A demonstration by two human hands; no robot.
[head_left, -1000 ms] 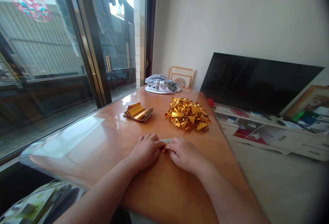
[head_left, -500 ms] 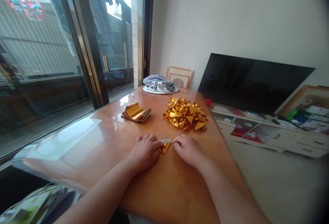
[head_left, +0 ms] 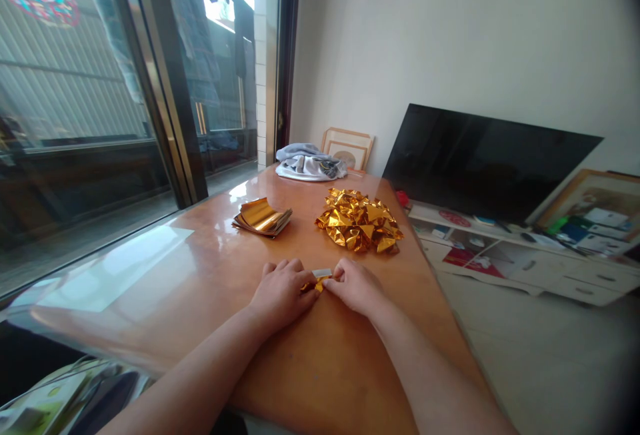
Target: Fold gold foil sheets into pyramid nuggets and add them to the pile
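Between my hands lies a sheet of gold foil paper (head_left: 320,283), partly folded, with a pale strip along its far edge. My left hand (head_left: 285,292) is closed on the sheet's left side, fingertips pressing it near the tabletop. With thumb and fingers, my right hand (head_left: 354,286) pinches its right side. Both hands hide much of the sheet. Beyond the left hand sits a stack of gold foil sheets (head_left: 263,217), its top sheet curling up. A heap of folded gold foil pieces (head_left: 359,222) rests beyond the right hand.
The glossy wooden table (head_left: 320,368) runs toward the wall. Bundled grey and white cloth (head_left: 310,163) lies at its far end, with framed pictures (head_left: 349,145) behind. A glass sliding door (head_left: 170,88) stands left; a television (head_left: 485,162) and a low white cabinet (head_left: 540,268) stand right.
My right hand has moved left onto the foil sheet and now pinches its right side. The sheet looks more folded than before. My left hand stays on it.
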